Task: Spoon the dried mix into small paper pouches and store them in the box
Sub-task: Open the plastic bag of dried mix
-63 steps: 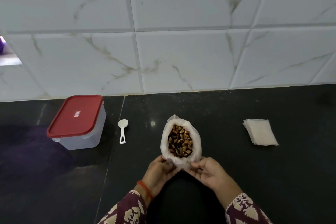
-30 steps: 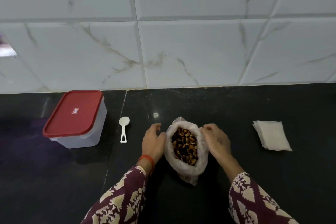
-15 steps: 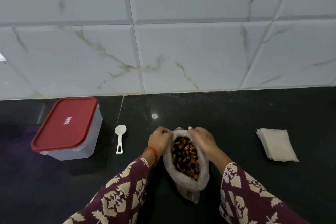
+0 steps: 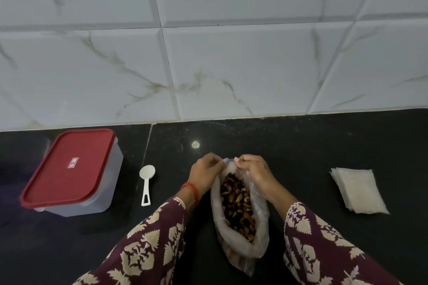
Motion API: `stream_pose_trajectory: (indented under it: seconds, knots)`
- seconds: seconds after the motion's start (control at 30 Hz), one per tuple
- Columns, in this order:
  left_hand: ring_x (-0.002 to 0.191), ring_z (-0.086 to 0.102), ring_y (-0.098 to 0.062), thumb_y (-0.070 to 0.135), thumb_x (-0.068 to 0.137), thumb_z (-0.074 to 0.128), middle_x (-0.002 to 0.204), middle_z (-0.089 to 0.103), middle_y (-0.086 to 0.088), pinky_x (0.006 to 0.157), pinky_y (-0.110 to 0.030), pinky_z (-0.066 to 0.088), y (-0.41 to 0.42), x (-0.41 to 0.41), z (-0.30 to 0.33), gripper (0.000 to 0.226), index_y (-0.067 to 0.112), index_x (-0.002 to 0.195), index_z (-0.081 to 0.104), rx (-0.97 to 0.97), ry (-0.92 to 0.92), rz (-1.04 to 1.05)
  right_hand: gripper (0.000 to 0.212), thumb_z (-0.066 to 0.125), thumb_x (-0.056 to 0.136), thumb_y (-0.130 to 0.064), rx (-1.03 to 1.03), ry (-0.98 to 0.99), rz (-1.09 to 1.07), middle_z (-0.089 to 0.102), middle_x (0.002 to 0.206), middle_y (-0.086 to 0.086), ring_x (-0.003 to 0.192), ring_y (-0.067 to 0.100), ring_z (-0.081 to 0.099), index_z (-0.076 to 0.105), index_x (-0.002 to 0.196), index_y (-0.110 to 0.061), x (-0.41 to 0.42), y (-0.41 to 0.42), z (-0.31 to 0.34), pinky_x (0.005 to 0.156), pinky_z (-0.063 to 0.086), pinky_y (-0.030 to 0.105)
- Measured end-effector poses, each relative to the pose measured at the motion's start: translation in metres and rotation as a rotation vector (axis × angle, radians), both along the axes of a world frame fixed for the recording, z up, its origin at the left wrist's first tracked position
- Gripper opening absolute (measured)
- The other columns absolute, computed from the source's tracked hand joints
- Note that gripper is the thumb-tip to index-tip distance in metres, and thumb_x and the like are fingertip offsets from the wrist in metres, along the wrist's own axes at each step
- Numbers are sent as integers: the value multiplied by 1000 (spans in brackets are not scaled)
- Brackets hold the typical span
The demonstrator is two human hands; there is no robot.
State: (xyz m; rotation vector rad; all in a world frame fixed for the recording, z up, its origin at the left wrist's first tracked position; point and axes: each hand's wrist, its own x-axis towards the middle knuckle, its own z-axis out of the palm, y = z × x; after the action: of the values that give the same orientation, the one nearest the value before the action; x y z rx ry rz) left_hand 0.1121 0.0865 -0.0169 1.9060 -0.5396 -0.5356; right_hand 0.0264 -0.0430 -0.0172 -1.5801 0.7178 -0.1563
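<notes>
A translucent white bag [image 4: 240, 245] of brown dried mix [image 4: 238, 206] lies open on the black counter in front of me. My left hand [image 4: 205, 173] and my right hand [image 4: 253, 170] both pinch the far rim of the bag, fingers curled, close together. A white plastic spoon [image 4: 147, 183] lies to the left of the bag. Further left stands a clear plastic box with a red lid [image 4: 69, 164], closed. A stack of small white paper pouches [image 4: 359, 190] lies at the right.
A marble-tiled wall [image 4: 208, 53] rises behind the black counter [image 4: 301, 146]. A seam in the counter runs just left of the spoon.
Both hands slid from the near end of the bag, along its sides, up to its far rim, where they now pinch it close together. The view has shifted slightly.
</notes>
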Motion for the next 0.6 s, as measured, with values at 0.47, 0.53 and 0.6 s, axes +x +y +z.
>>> stream_pose_trajectory:
  seconds: [0.47, 0.53, 0.6]
  knots:
    - [83, 61, -17, 47, 93, 48, 83, 60, 3, 69, -27, 48, 23, -19, 3, 32, 18, 91, 60, 327, 4, 92, 39, 42, 93, -54, -483, 361, 76, 64, 96, -1, 90, 15, 61, 62, 101, -21, -32, 1, 13, 70, 47, 26]
    - [66, 57, -15, 42, 94, 49, 70, 56, 0, 57, -24, 43, 32, -26, 1, 36, 14, 73, 58, 324, 80, 103, 36, 41, 94, -52, -446, 419, 87, 62, 93, -2, 87, 14, 59, 60, 98, -21, -49, 9, 11, 69, 45, 25]
    - [59, 50, -14, 28, 93, 50, 64, 52, -3, 55, -24, 40, 33, -29, -3, 36, 13, 60, 52, 260, 183, 161, 33, 42, 97, -41, -385, 414, 31, 60, 82, -1, 76, 12, 57, 60, 84, -18, -55, 18, 6, 63, 44, 25]
